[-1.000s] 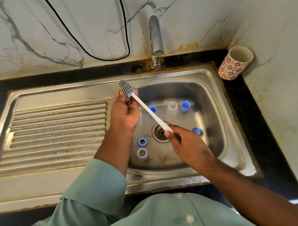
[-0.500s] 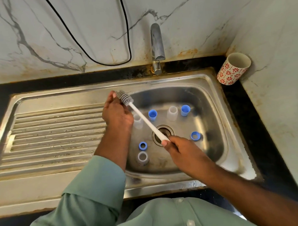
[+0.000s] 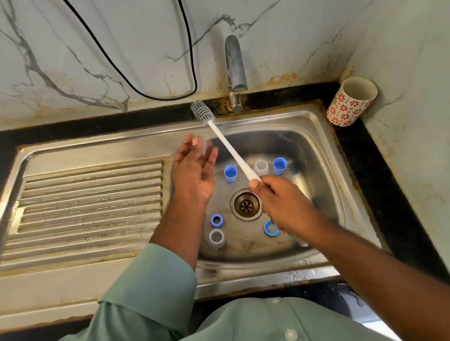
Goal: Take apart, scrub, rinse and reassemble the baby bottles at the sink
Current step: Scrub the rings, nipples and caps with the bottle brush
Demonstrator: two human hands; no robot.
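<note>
1. Overhead, in the head view, the right hand [image 3: 283, 204] grips the white handle of a bottle brush [image 3: 228, 147], whose grey bristle head points up toward the tap [image 3: 235, 68].
2. Left hand [image 3: 193, 169] is spread with straight fingers; a clear bottle [image 3: 204, 145] lies blurred against them.
3. Down in the sink [image 3: 320, 146], blue caps [image 3: 230, 173], a blue ring [image 3: 216, 220] and clear bottle parts [image 3: 216, 237] ring the drain [image 3: 246, 204].
4. Patterned cup [image 3: 349, 102] stands in the corner.
</note>
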